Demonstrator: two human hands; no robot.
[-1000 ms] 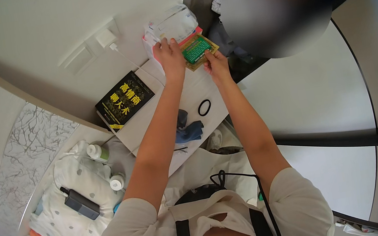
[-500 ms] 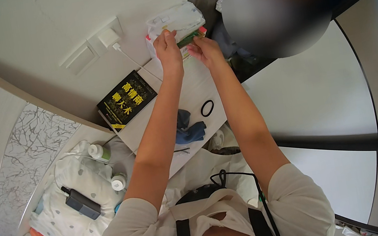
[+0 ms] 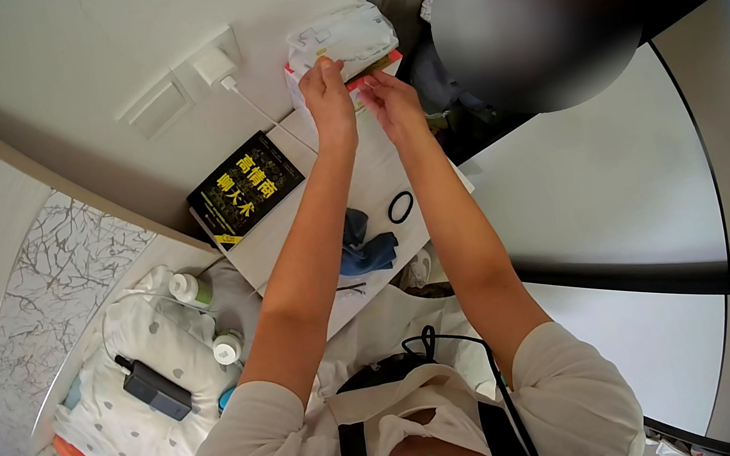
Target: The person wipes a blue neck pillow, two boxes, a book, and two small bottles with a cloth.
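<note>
At the far end of a pale bedside table point(image 3: 375, 172) stands a white box with red edges point(image 3: 357, 83). A soft white plastic pack point(image 3: 343, 38) lies across its top. My left hand point(image 3: 328, 102) is at the pack's near edge, its fingers bent and partly hidden; they look closed on that edge. Beside it, my right hand point(image 3: 393, 104) reaches to the red rim of the box. Its fingers are apart, and nothing shows between them. What lies inside the box cannot be seen.
A black book point(image 3: 246, 190) lies by the wall, near a white charger point(image 3: 213, 66) with its cable. Blue cloth point(image 3: 367, 252) and a black hair tie point(image 3: 401, 208) lie under my forearms. Bottles and a black device point(image 3: 156, 389) rest on the bed. A blurred round shape point(image 3: 532, 13) is at upper right.
The green flat thing that was between my hands at the box no longer shows. My right hand has shifted slightly left; my left hand stays at the pack.
</note>
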